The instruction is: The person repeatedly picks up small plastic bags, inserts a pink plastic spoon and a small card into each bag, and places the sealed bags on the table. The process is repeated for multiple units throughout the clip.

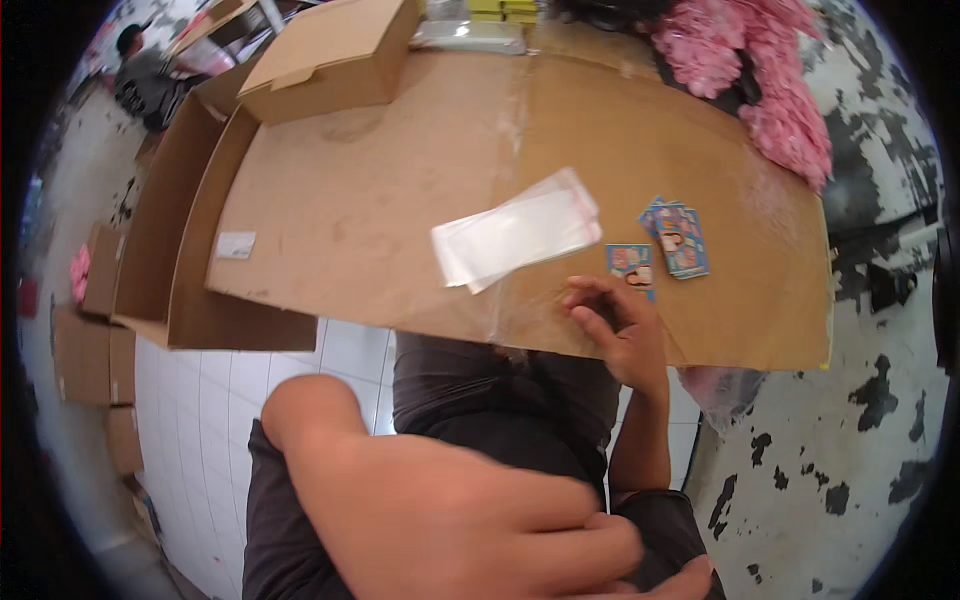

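My left hand (pixel 470 520) is large and close, raised over my lap. Its fingers are curled in, and the fingertips run off the lower edge, so anything they hold is hidden. My right hand (pixel 636 335) hovers at the table's near edge, thumb and fingers curved with a gap between them, nothing visible in it. Just beyond its knuckles lies a single blue printed card (pixel 628 258), partly covered by the hand. A small pile of similar cards (pixel 683 242) sits to the right. Left of these, clear plastic sleeves (pixel 515 238) lie overlapped and slanted.
Brown cardboard (pixel 350 200) covers the table. A closed carton (pixel 330 55) stands at the far left, beside a long open carton (pixel 190 220). Pink bundles (pixel 785 120) lie at the far right. A small white label (pixel 236 245) is near the left edge. Another person (pixel 150 80) sits beyond.
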`<state>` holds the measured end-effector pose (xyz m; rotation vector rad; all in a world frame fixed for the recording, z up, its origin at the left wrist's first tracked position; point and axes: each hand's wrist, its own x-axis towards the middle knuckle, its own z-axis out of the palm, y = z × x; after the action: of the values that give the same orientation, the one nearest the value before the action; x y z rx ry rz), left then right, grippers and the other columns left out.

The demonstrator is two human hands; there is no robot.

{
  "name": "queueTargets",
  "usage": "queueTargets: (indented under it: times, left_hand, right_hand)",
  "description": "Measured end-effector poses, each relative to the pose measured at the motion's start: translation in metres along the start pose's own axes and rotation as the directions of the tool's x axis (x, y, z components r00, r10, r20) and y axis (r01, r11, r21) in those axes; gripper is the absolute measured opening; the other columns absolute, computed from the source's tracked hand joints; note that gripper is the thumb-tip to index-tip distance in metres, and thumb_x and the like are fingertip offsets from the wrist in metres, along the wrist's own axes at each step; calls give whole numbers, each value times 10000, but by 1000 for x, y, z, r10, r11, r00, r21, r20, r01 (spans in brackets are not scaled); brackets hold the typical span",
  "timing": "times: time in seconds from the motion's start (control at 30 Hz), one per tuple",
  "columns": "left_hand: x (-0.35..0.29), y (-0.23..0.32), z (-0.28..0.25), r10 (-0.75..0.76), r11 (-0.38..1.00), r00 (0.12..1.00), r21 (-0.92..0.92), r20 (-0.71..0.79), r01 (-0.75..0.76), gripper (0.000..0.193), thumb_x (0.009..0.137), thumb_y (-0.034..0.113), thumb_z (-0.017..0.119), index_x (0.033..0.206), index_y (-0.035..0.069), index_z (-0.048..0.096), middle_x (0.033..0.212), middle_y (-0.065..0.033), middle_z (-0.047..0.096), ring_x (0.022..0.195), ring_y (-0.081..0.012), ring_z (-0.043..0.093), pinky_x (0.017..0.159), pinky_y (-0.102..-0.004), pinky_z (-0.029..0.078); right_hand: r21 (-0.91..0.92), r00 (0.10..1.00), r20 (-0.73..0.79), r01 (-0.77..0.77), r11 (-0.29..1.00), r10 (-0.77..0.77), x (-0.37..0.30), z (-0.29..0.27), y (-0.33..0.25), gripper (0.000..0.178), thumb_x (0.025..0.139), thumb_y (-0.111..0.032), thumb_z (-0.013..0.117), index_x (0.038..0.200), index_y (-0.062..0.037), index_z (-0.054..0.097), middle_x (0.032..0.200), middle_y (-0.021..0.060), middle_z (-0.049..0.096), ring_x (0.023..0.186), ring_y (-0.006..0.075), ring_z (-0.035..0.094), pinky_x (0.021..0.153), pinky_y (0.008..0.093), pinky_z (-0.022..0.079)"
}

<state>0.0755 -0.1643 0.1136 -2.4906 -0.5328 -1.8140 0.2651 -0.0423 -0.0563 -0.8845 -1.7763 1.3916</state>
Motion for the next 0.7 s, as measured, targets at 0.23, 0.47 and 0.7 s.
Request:
queueTargets:
  times: [0.23, 0.47, 0.7]
  left_hand:
    - [7, 11, -33, -3, 950, 964, 301, 264, -79, 459, 1067, -2, 499, 1378, 286, 672, 1206, 111, 767, 701, -138, 628, 502, -231, 337]
    - [10, -9, 41, -39, 982, 963, 167, -267, 86, 500, 793, -10, 677, 1194, 281, 739, 967, -20, 678, 600, -128, 507, 486, -244, 343]
    - [-18, 3, -40, -180, 938, 983, 295, -32, 181, 318, 853, 84, 733, 1127, 245, 754, 1156, -64, 733, 701, -172, 669, 555, -245, 457]
  right_hand:
    - [13, 996, 82, 31, 999, -32, -2, 1, -8, 304, 959, -18, 712, 1261, -6, 681, 1039, 72, 720, 975, 144, 689, 881, 294, 550]
    - [-42, 1000, -7, -15, 999, 14, -7, -5, -9, 291, 946, -7, 723, 1236, -9, 694, 1037, 70, 721, 956, 143, 687, 851, 292, 547]
    - [-211, 988, 15, 151, 966, -151, -5, -3, -26, 231, 931, -26, 749, 1161, -28, 741, 947, 71, 739, 876, 170, 702, 760, 296, 532]
